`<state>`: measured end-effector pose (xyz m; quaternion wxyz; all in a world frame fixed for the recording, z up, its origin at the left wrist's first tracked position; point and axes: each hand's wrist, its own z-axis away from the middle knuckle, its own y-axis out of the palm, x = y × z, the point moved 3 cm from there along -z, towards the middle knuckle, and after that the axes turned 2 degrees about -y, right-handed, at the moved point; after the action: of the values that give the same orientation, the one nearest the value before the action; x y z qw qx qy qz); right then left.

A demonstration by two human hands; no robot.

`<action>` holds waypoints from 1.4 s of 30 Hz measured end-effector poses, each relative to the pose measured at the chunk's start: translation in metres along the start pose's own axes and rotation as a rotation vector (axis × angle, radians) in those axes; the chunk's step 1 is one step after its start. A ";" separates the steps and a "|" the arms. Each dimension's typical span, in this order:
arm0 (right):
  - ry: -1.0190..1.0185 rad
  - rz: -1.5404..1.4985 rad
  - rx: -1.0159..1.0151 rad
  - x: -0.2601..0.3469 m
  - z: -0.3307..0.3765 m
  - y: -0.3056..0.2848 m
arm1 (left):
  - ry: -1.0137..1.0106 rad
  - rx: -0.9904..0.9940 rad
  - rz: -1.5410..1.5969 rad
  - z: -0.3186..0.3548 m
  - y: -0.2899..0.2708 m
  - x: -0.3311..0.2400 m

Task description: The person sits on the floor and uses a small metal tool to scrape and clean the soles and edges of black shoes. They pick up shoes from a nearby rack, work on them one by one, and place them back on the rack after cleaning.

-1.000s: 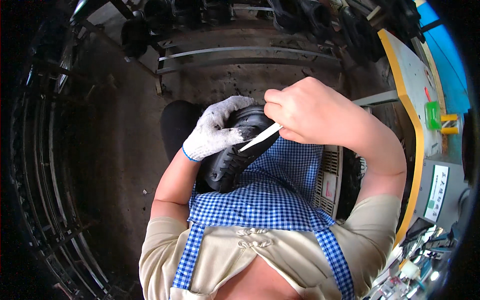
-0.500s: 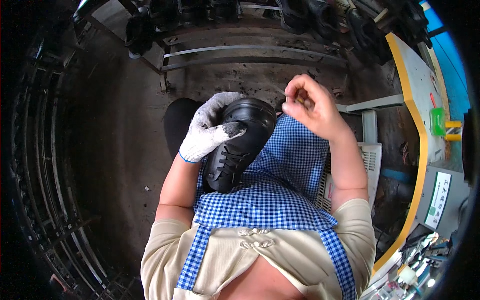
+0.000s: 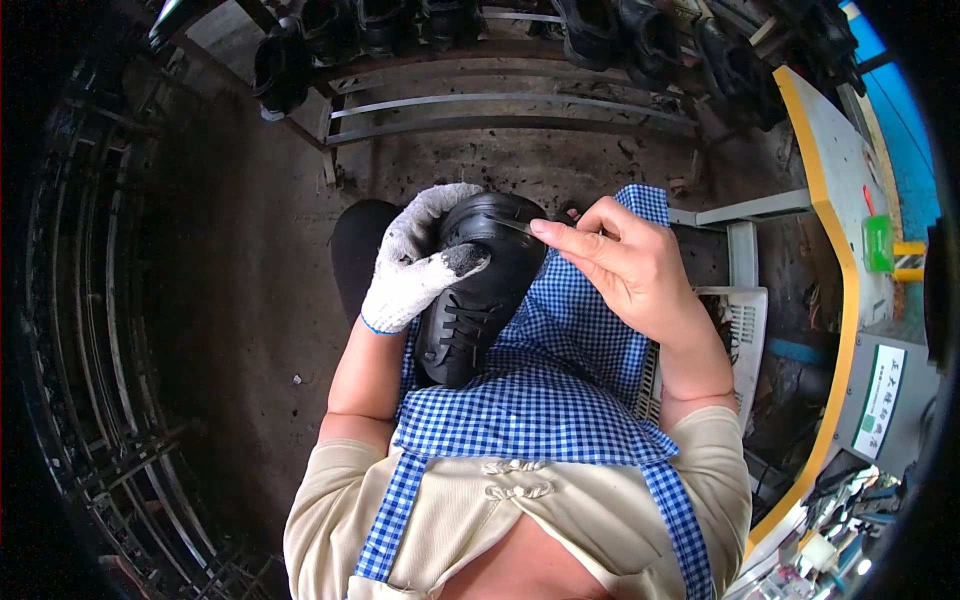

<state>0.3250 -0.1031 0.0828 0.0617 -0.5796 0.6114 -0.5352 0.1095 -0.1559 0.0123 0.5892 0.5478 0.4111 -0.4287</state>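
A black lace-up shoe [image 3: 505, 272] rests against my lap, its toe pointing away and its heel toward me. My left hand [image 3: 405, 275], in a white knit glove with a blackened thumb tip, grips it around the toe end. The gloved thumb presses on the upper. My bare right hand [image 3: 630, 265] is closed in a pinch at the right side of the toe, where the sole meets the upper. A thin, light sliver shows by its fingertips, too small to name.
Blue checked apron [image 3: 520, 410] covers my lap. A metal rack [image 3: 510, 105] with several black shoes [image 3: 585, 35] stands ahead. More metal racks [image 3: 95, 330] line the left. On the right are a yellow-edged table [image 3: 835, 215], a green container [image 3: 877, 243] and a white plastic basket [image 3: 745, 325].
My right hand has come left and down from the air beside the shoe, and its fingertips now meet the toe's edge. The left hand keeps its hold on the shoe.
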 end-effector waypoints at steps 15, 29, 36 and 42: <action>0.025 -0.024 -0.018 -0.003 -0.002 0.014 | 0.047 -0.067 -0.051 0.004 -0.007 0.008; 0.009 0.124 -0.056 0.000 -0.013 0.003 | 0.045 -0.090 -0.035 0.004 -0.011 0.008; 0.173 -0.219 -0.127 -0.038 0.012 0.024 | 0.208 -0.285 0.052 -0.006 -0.041 0.008; 0.219 -0.373 -0.039 -0.039 0.054 0.071 | 0.101 -0.516 0.767 -0.039 -0.089 0.029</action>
<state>0.3293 -0.1218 -0.0130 -0.1164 -0.6221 0.5071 -0.5851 0.0323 -0.1210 -0.0443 0.8014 0.5162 0.3001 -0.0362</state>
